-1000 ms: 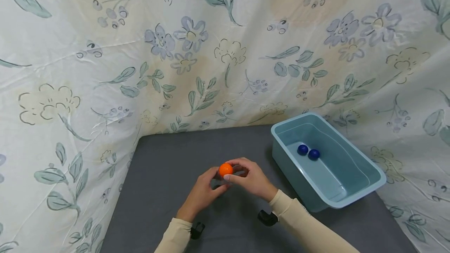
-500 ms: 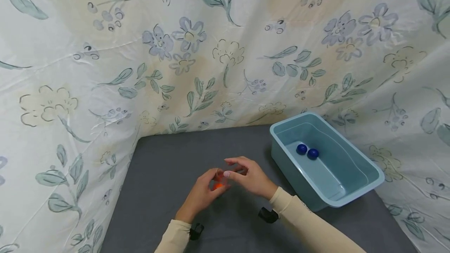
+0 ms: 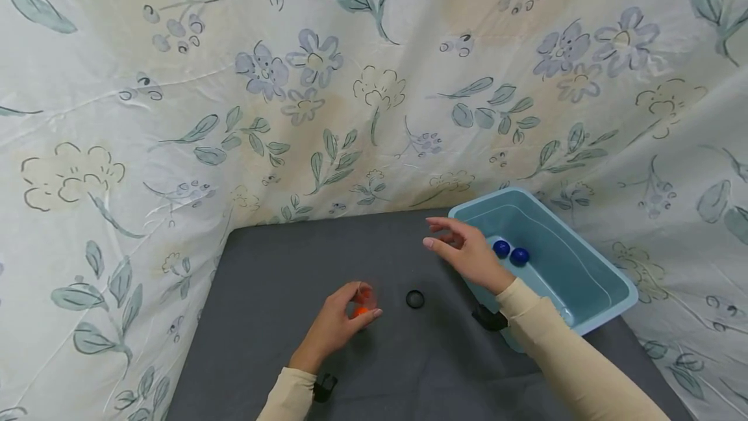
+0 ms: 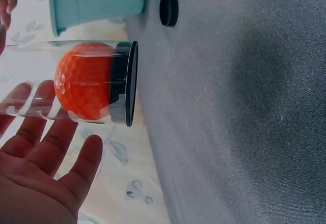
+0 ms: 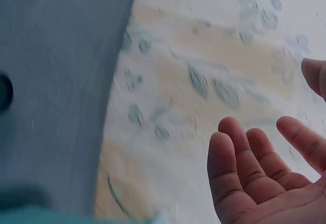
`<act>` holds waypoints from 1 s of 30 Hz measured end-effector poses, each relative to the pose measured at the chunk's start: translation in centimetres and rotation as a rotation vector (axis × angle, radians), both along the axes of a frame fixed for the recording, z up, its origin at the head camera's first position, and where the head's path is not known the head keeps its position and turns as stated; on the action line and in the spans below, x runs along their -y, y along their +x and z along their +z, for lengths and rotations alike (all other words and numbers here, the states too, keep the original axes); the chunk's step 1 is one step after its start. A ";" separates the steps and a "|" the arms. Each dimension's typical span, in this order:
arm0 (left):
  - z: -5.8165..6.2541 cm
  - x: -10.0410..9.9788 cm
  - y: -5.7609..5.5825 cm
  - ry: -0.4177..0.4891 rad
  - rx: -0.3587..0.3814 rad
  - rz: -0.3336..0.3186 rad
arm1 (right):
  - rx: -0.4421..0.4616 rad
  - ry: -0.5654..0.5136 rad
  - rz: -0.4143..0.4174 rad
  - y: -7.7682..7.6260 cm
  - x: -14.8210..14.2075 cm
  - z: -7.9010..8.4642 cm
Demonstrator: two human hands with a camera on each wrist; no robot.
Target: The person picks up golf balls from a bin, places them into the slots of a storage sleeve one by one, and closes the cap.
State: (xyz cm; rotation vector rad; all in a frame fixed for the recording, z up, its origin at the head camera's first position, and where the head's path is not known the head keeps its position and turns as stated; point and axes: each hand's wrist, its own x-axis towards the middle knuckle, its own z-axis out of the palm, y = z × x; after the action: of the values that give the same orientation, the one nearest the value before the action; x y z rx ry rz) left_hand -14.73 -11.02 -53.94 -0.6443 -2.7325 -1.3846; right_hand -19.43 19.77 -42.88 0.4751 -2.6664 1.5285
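Observation:
My left hand (image 3: 334, 322) holds a clear tube (image 4: 30, 56) above the table. Inside the tube an orange golf ball (image 4: 84, 81) rests at the bottom, against a black end cap (image 4: 131, 84). Fingers curl around the upper part of the tube, partly out of the left wrist view. My right hand (image 3: 470, 255) is over the near-left rim of the blue bin (image 3: 608, 323), its fingers loosely bent with nothing in them. Two dark blue balls (image 3: 519, 256) lie in the bin. A round black cap (image 3: 415, 299) lies on the table between the hands.
A dark grey cloth (image 3: 292, 258) covers the table. Floral fabric (image 3: 374, 83) hangs behind and along both sides. The bin stands at the table's right, and my right forearm crosses its front-left side.
The orange golf ball left my right hand and dropped into the tube. My right hand moved right and away to the bin, uncovering the black cap. My left hand stayed nearly still.

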 end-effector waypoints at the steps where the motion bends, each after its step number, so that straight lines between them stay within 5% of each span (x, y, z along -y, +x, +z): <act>1: 0.0 0.0 0.0 -0.003 0.004 0.001 | 0.003 0.011 -0.019 -0.2 -0.7 0.4; 8: 0.2 0.1 0.1 -0.008 0.019 -0.004 | 0.018 0.085 -0.139 -2.0 -5.5 1.9; 15: 0.2 0.0 0.1 0.007 0.019 -0.009 | 0.110 0.103 -0.199 -3.5 -9.0 1.5; 30: 0.2 -0.6 -0.3 0.017 0.047 0.014 | 0.249 0.357 -0.199 -8.4 -13.2 -4.3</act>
State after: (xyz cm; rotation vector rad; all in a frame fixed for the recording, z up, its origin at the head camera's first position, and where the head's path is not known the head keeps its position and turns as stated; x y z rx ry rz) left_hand -14.99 -10.45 -53.71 -0.5988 -2.7521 -1.4371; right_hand -27.88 32.92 -47.22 0.0202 -3.0798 1.1274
